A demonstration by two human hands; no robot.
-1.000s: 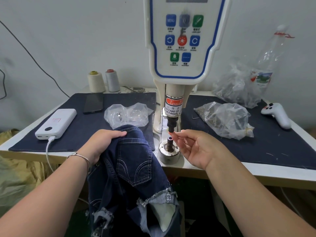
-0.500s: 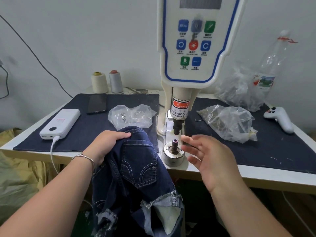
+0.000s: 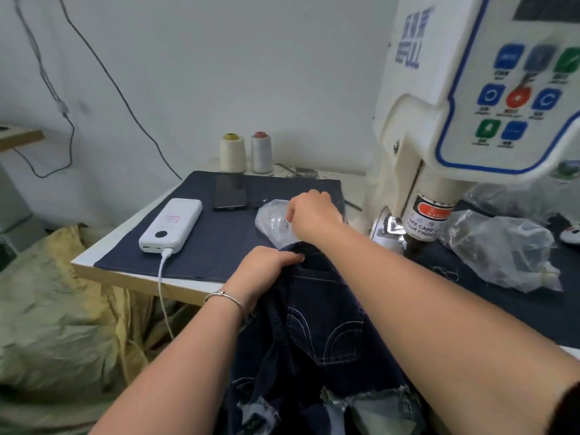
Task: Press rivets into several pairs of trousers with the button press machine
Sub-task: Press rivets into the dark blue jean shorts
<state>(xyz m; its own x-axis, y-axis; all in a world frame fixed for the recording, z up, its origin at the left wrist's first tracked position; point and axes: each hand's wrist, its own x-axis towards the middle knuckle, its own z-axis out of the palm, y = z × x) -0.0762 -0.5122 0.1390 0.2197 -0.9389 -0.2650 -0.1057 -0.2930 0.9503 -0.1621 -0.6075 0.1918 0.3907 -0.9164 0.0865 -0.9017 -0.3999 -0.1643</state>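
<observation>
Left hand point(image 3: 270, 271) has its fingers bunched round the floppy denim trousers point(image 3: 317, 334) at the waistband, the firmest spot. Right hand point(image 3: 310, 215) digs in the rivet bag point(image 3: 271, 219); can't tell its fingers.

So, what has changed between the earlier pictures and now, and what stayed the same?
The right hand left the press die and crossed to the clear bag of small parts left of the machine, fingers down at it. The view swung left. The left hand still grips the jeans at the table edge; power bank and phone unmoved.
</observation>
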